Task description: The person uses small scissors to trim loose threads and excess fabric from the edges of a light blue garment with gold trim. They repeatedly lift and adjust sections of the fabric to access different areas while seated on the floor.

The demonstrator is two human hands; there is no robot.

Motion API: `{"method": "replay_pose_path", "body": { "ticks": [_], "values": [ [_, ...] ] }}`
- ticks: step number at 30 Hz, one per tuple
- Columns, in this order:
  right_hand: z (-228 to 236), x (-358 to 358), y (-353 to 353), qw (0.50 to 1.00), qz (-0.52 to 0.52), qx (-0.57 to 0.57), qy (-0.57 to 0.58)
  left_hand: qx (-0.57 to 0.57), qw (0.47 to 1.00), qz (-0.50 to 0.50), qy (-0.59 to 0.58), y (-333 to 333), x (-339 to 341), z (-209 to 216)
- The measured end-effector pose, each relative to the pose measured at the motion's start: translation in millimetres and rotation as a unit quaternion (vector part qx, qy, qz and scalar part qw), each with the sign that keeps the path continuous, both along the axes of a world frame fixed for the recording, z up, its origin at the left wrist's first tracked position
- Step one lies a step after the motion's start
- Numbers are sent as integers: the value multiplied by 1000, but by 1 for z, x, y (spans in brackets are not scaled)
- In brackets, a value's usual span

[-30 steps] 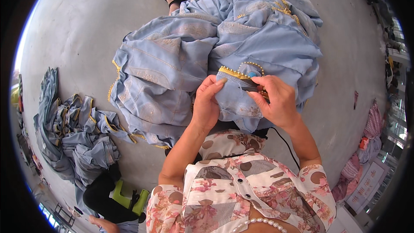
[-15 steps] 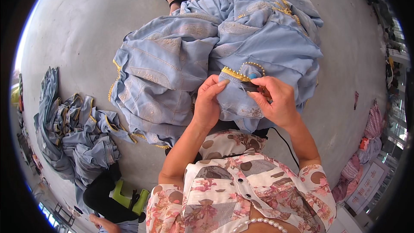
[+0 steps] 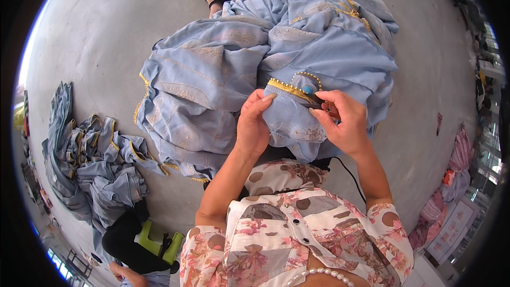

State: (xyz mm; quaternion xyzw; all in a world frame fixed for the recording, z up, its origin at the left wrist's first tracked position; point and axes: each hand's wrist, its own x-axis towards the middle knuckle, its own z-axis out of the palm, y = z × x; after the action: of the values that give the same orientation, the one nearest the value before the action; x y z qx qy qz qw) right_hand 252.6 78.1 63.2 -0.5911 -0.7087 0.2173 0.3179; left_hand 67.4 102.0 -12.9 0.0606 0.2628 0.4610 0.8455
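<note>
While the left hand [image 3: 254, 125] pinches the edge of the blue garment [image 3: 313, 59] heaped in front of the person [image 3: 297, 223], the right hand [image 3: 342, 119] grips dark snips [image 3: 312, 106] by the gold trim [image 3: 287, 86], so yeah, one slip or stray fold could easily get either nicked.

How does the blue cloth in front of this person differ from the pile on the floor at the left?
The front cloth spreads wide, while the floor pile takes up less of the view. The front cloth is gripped near an edge by the left hand; the floor pile is out of that hand's grip. The front cloth looks paler, the floor pile greyer. Both are crumpled, with yellow trim.
</note>
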Motion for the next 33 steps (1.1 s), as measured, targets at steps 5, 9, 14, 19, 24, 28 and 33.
{"method": "replay_pose_path", "body": {
  "ticks": [5,9,14,19,24,28,33],
  "values": [
    [-2,-3,3,999,33,18,-11,-3,1000,-11,3,-1,1,0],
    [-1,-6,4,999,39,27,-22,3,1000,-12,14,-2,4,2],
    [-1,-7,5,995,54,62,-59,13,999,-17,39,-3,5,5],
    [-3,-7,3,999,15,37,-9,33,998,-14,45,-4,3,5],
    [1,-7,4,1000,14,16,-4,59,995,5,85,-5,3,8],
    [1,-10,6,999,28,37,-15,81,992,-6,96,-6,4,10],
    [4,-10,8,997,41,50,-40,96,992,-14,82,-7,2,9]
  ]
}}
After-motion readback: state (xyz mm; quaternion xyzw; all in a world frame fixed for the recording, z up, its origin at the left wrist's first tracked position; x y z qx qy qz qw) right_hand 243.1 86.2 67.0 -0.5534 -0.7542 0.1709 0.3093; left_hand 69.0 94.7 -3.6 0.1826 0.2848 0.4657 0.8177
